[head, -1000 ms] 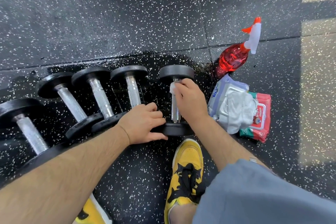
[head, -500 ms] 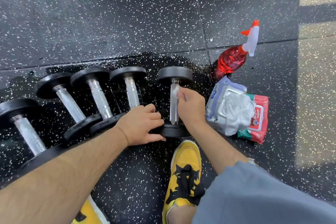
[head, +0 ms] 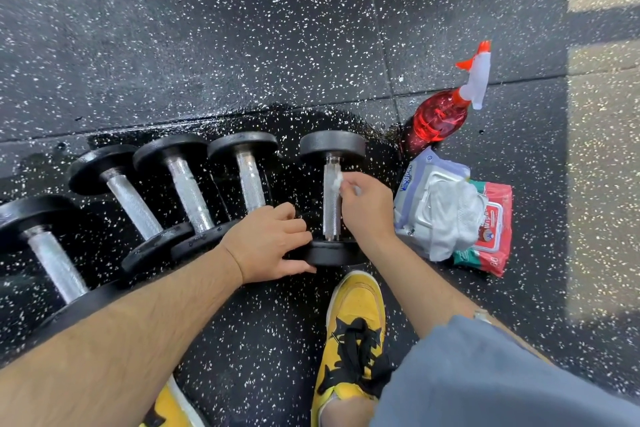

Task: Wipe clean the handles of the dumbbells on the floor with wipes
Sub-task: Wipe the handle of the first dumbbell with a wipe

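1. A person crouches over a speckled black rubber floor (head: 242, 28), working on the end dumbbell (head: 332, 144). It is the one at the 3 o'clock end of a row of five, and its steel handle (head: 331, 218) runs from 12 to 6 o'clock.
2. The right hand (head: 367, 208) pinches a small white wipe (head: 336, 180) between thumb and fingertips. It holds the wipe against the handle's 3 o'clock side, just below the far plate.
3. The left hand (head: 270, 243), fingers curled and thumb stretched out, grips the near plate (head: 336, 253) of the same dumbbell from its 9 o'clock side.
4. Four other dumbbells (head: 187, 191) fan out toward 9 o'clock, lying close together with their knurled handles bare.
5. The floor under the row is darker and glossy with wet.
6. A red spray bottle (head: 440, 118) with a white and orange trigger sits at 1 o'clock of the end dumbbell.
7. At 3 o'clock, just beside the right hand, a blue-and-white wipes pack (head: 415, 177) lies partly over a red wipes pack (head: 495, 229). Loose white wipes (head: 457, 215) are bunched on top.
8. A yellow shoe (head: 356, 305) with black laces is planted at 6 o'clock of the end dumbbell, and grey shorts (head: 502, 374) fill the 5 o'clock corner.
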A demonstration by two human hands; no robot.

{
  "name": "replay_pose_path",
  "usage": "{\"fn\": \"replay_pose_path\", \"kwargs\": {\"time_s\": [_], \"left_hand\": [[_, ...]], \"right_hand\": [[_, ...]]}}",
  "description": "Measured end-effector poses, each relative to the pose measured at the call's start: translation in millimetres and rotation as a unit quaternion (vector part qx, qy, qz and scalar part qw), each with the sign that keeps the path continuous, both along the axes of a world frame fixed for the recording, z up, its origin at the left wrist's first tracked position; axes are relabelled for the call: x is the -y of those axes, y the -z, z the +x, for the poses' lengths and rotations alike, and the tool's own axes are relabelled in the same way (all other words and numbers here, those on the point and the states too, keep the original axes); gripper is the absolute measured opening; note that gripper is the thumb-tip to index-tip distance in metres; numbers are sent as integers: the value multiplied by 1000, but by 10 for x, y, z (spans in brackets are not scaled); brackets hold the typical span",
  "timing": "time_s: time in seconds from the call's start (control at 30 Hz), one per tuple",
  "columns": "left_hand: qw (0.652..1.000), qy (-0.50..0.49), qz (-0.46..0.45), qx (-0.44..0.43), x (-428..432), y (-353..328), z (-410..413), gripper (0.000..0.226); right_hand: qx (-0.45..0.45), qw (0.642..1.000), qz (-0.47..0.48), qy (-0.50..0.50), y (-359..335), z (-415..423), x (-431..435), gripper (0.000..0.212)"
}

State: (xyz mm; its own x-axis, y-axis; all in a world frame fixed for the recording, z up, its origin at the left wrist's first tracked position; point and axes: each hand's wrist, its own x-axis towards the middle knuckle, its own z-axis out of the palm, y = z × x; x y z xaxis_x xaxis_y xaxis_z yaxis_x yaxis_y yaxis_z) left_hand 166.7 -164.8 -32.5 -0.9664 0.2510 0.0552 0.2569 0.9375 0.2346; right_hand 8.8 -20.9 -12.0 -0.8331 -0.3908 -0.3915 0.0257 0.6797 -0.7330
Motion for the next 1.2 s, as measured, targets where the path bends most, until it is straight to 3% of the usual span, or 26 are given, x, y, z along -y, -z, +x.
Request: {"fn": "replay_pose_path", "kwargs": {"time_s": [0.13,0.27,0.43,0.53,0.63,0.8,0.93,1.03,1.2], "left_hand": [[1000,4,9,3,0,8,15,56],[1000,-2,6,-4,0,22,15,54],[1000,-2,19,1,-13,10,-3,56],[1000,-2,21,-2,-12,16,13,56],[1000,-4,18,-6,-3,13,-11,56],[1000,-6,28,2,-29,24,7,58],[1000,-6,26,2,-19,14,-9,59],[999,-10,33,10,-13,3,-18,58],[999,-9,32,5,-19,26,15,55]], "right_hand": [[-95,994,0,-51,-12,41,55,41],[-136,984,-12,-117,-29,254,-101,16],[-209,966,33,-150,21,-46,127,17],[-281,931,39,-228,-73,113,76,30],[-270,916,72,-287,-32,135,90,29],[-305,893,144,-300,-44,8,278,18],[-258,901,138,-322,-94,210,99,14],[-262,919,117,-269,-48,54,173,19],[-177,944,99,-259,-105,200,14,19]]}}
